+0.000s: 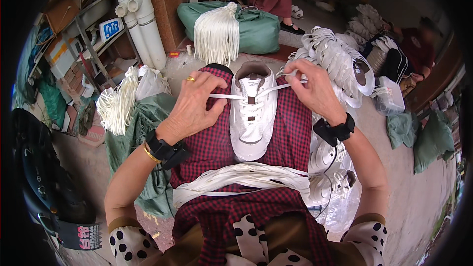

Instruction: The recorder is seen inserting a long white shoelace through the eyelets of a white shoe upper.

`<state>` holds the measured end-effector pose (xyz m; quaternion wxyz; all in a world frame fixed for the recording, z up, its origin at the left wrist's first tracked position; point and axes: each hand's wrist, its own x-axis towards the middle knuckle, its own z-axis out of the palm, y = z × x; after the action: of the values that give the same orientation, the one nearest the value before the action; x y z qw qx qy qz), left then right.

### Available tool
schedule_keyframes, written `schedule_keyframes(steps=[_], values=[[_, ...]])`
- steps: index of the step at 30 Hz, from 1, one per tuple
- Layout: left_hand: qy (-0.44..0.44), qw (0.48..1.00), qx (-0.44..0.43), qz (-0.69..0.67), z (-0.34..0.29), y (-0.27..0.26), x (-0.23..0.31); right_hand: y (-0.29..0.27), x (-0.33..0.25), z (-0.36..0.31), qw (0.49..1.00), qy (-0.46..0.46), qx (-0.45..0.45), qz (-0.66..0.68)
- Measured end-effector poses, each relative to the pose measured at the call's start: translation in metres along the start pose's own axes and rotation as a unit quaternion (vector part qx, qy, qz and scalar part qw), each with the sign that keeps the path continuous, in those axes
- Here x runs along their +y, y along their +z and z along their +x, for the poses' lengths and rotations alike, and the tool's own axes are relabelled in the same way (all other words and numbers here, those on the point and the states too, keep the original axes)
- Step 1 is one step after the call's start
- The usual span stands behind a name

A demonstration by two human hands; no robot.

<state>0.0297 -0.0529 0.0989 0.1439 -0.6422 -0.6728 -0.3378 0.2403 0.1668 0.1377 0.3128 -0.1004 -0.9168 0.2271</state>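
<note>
A white sneaker (253,118) with a dark lining lies on my lap, toe toward me. A flat white shoelace (226,96) runs through its upper eyelets, one end out to each side. My left hand (199,99) has the left end running into its curled fingers, with thumb and index fingertip apart. On the other side my right hand (311,88) pinches the right end, stretched up and outward from the shoe. Below the toe, a bundle of loose white laces (241,177) lies across my red-and-black checked apron (202,143).
Several white shoes (327,182) sit beside my right leg, with a heap of shoe parts (327,51) farther out. White lace bundles hang over a green sack (258,29) ahead and lie at left (118,101). Two people sit beyond. A cable (335,160) hangs from my right wrist.
</note>
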Motion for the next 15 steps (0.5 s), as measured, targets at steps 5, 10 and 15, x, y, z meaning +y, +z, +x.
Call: schedule_keyframes(steps=[5,10,15], values=[[0.050,0.996,-0.038,-0.069,0.008,0.022,0.006,0.041,0.003,0.007,0.974,-0.184,-0.128,-0.041],[-0.108,0.981,-0.047,-0.156,0.010,0.015,-0.014,0.042,0.013,0.006,0.978,-0.170,-0.113,-0.038],[-0.129,0.979,-0.075,-0.140,0.007,0.013,-0.015,0.043,0.015,0.008,0.979,-0.153,-0.132,-0.035]])
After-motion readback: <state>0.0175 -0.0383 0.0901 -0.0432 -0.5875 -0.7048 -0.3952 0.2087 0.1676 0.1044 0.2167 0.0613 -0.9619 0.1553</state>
